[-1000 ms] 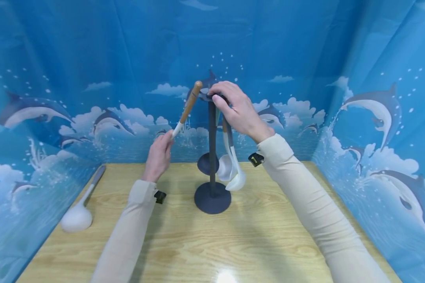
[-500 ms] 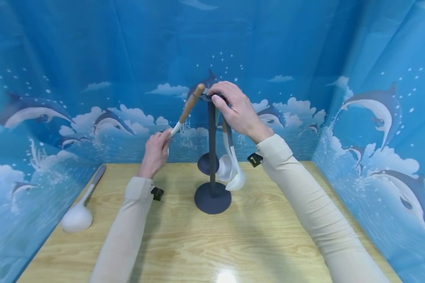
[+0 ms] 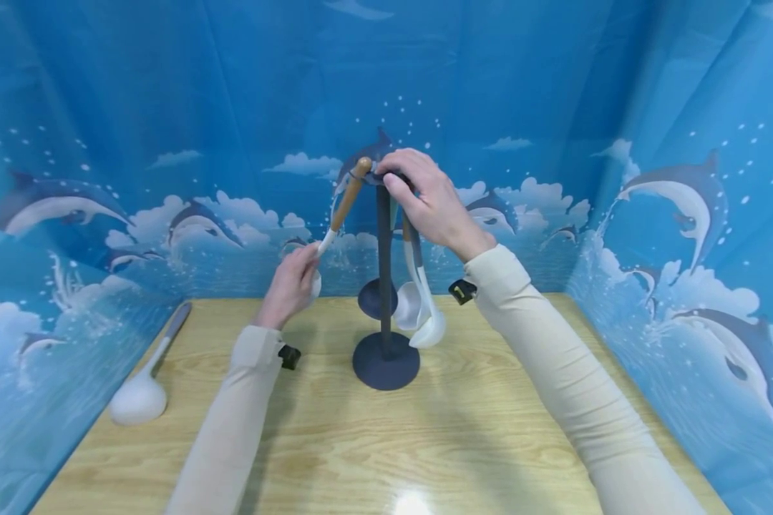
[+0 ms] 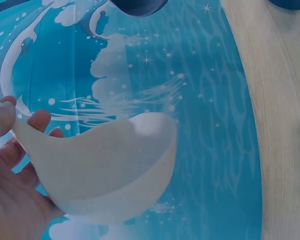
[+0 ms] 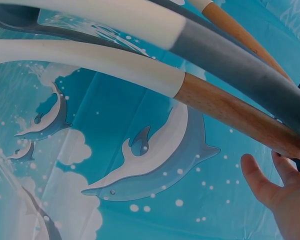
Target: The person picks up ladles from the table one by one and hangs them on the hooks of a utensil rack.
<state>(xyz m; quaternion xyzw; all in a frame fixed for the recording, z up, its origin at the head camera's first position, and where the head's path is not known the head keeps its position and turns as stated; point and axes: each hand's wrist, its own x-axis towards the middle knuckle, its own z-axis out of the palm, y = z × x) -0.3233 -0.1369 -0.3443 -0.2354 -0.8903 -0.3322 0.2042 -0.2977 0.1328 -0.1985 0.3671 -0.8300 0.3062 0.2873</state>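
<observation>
My left hand (image 3: 288,282) pinches a white ladle (image 4: 110,165) low on its neck, just above the bowl. The ladle's wooden handle (image 3: 346,207) slants up to the right, its tip beside the top ring of a dark utensil stand (image 3: 385,250). Whether the tip touches a hook there I cannot tell. My right hand (image 3: 430,197) grips the stand's top from the right; in the right wrist view its fingers (image 5: 260,182) show near the handle ends. Hanging from the stand are a dark ladle (image 3: 370,299) and white utensils, one a ladle (image 3: 433,329) with a grey handle.
Another white ladle (image 3: 138,400) with a grey handle lies on the wooden table (image 3: 335,458) at the left. The stand's round base (image 3: 386,372) sits toward the table's back edge. A blue dolphin-print curtain (image 3: 522,86) encloses the back and sides.
The wooden handle's tip has come down slightly and a little to the right, closer to the stand's top. My left hand shifted slightly with it. My right hand stays in place on the stand.
</observation>
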